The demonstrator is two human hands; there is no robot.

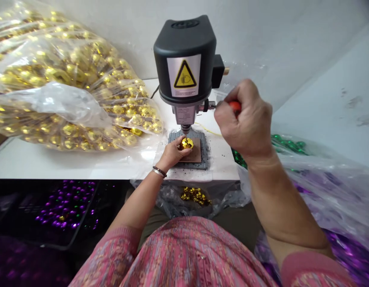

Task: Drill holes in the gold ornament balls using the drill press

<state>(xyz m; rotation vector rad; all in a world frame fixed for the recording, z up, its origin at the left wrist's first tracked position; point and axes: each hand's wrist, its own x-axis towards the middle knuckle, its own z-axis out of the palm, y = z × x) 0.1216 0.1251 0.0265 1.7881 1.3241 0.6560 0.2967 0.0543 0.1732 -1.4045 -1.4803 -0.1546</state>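
My left hand (174, 153) pinches a shiny gold ball (187, 144) between thumb and fingers on a small brown board (197, 153). Directly above it, the bit of a black bench drill press (184, 52) points down at the ball's top; whether the tip touches or has entered it I cannot tell. My right hand (245, 115) is closed around the red knob (235, 107) of the drill's feed lever, to the right of the machine. The board lies on the drill's grey base plate (203, 164), with dark specks scattered around it.
A large clear bag of gold balls (82, 119) covers the table's left side. Below the table edge, an open plastic bag (169, 199) holds several gold balls. At right are green balls (287, 143) and purple items in clear plastic (348, 251). Purple balls (66, 203) lie low at left.
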